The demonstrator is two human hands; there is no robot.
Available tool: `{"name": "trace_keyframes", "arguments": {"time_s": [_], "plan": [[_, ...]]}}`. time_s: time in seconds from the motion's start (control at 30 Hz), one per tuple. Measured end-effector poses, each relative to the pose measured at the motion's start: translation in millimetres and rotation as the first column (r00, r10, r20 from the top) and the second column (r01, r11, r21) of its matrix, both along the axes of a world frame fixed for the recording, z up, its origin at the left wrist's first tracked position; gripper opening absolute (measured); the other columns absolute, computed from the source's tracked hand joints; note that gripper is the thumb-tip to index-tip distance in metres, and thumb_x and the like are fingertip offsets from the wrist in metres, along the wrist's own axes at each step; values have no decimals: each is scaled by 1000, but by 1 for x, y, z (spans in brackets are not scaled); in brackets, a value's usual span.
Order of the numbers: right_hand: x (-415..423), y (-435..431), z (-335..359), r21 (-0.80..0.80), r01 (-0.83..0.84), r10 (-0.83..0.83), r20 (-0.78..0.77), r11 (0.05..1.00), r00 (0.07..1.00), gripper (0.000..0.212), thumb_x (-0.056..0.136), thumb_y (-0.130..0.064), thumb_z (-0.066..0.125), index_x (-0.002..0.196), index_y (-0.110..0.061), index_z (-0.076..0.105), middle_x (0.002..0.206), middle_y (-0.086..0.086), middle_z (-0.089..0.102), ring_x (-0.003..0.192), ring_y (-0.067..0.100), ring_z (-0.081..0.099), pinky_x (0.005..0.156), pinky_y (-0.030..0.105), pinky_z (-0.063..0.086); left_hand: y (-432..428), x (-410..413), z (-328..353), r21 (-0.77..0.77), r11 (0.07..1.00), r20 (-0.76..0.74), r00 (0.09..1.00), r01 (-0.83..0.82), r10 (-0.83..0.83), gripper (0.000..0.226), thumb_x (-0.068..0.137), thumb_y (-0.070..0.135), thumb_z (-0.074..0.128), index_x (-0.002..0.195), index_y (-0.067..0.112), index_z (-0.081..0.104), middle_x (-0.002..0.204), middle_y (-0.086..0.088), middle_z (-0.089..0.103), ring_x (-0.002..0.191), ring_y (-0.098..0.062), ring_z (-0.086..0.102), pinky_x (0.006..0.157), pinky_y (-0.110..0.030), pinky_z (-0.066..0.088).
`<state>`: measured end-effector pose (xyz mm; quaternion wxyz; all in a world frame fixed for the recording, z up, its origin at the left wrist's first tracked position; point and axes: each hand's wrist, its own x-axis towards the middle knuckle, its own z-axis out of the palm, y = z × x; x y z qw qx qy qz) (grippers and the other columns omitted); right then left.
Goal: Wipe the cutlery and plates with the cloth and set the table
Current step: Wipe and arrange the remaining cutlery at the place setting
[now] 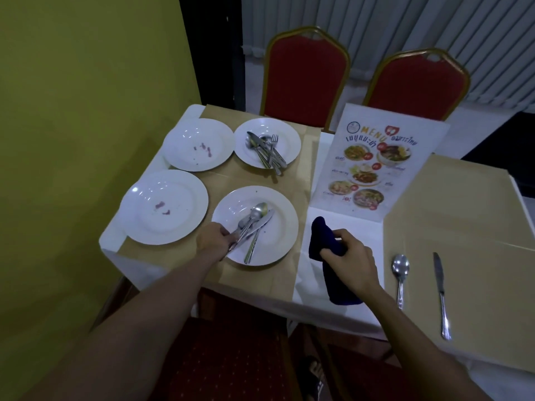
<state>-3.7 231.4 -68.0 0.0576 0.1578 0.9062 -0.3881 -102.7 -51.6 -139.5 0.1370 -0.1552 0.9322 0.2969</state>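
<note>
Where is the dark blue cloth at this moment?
Head view, right of centre: the dark blue cloth is gripped in the right hand, between the near plate holding cutlery and the laid spoon, just below the menu.

Illustrated menu sheet lies flat at centre, its far edge toward two red-upholstered, gold-framed chairs: left chair and right chair. Yellow-green wall at left; pale vertical blinds behind. Near edge: chair seat in dark red patterned fabric.
</note>
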Motion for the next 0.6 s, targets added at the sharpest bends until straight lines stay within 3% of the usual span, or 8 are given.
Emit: {"name": "trace_keyframes", "arguments": {"time_s": [0.1,0.17,0.27,0.33,0.4,0.5,0.6], "plan": [[-3,-5,8,84,-74,68,67,994,995,33,79,-34,64,111,-33,56,80,-15,65,67,10,61,54,28,44,2,7,17,22,998,-42,998,-52,53,26,90,33,68,77,13,57,73,0,57,71,-18,52,58,-29,33],[-7,-13,14,168,-94,91,26,981,995,35,81,-31,62,116,-30,56,78,-10,64,67,15,59,53,29,45,15,16,35,229,971,-22,997,-66,73,21,95,26,61,82,12,53,75,-3,59,66,-20,52,54,-28,36],[-7,-33,29,289,-118,189,-229,950,955,48,81,-17,62,128,-26,57,92,-3,68,88,27,57,59,31,45,50,40,67,553,832,96,995,-33,-24,15,102,22,47,96,13,57,78,-3,67,56,-14,49,51,-24,40],[-5,-40,37,469,-230,401,-305,853,864,61,81,-9,66,138,-27,54,130,-5,63,106,32,50,75,38,45,75,60,85,596,799,45,991,74,-125,26,104,18,40,97,13,65,77,0,66,59,-13,47,58,-26,39],[-15,-33,45,600,-313,534,-230,736,814,67,87,-9,59,147,-34,41,152,-14,41,115,32,44,85,42,40,94,77,101,612,786,-18,995,91,-101,34,103,16,39,81,19,64,71,1,61,62,-15,47,63,-30,36],[-18,-15,58,601,-240,429,-191,762,883,66,93,-9,50,150,-39,32,157,-17,29,114,30,43,83,41,36,109,96,121,661,746,-60,997,78,-51,36,104,17,40,74,19,60,59,6,51,54,-10,43,53,-25,32],[4,-10,62,683,-241,543,-267,689,796,70,82,-3,62,144,-33,47,148,-15,46,105,33,53,72,39,38,114,102,135,728,685,-26,999,36,-25,34,105,19,40,77,17,60,57,5,47,48,-7,38,48,-22,28]]}}
